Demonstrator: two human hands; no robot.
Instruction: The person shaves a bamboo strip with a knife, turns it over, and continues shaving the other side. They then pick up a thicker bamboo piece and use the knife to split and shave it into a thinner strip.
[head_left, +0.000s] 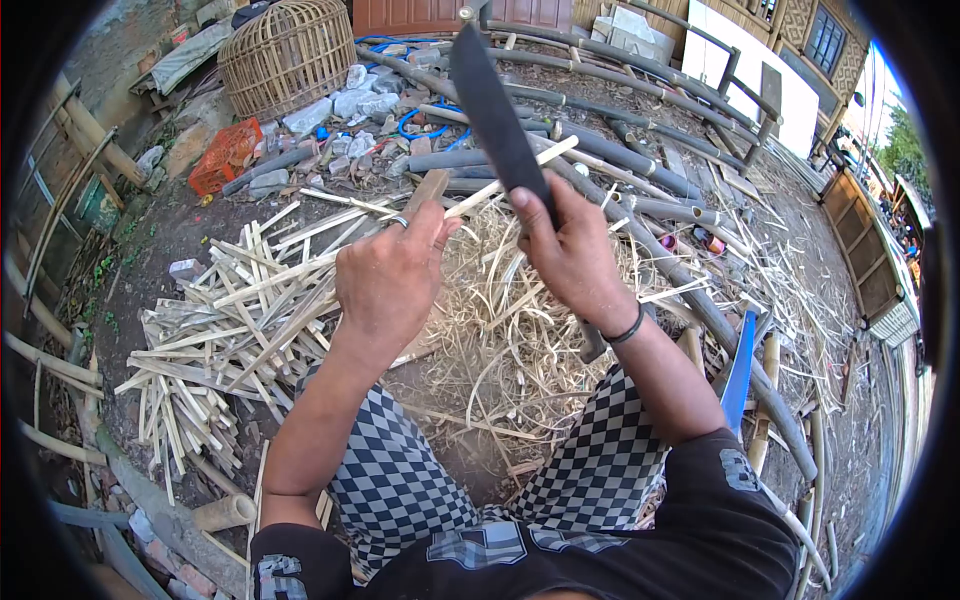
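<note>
My right hand (572,240) is closed round the handle of a machete, whose broad dark blade (495,115) points up and slightly left. My left hand (392,268) is closed on a pale bamboo strip (480,199), which runs up to the right and passes by the base of the blade. A wider brown wooden piece (430,187) stands just above my left hand. Curly shavings (520,320) cover the ground between my knees. To the left lies a heap of split bamboo strips (230,320).
A blue saw (740,370) is at the right, beside long bamboo poles (700,300). Beyond are an orange crate (226,157), a woven bamboo cage (288,58), rubble (355,103) and stacked poles. A bamboo stub (225,513) lies at the lower left.
</note>
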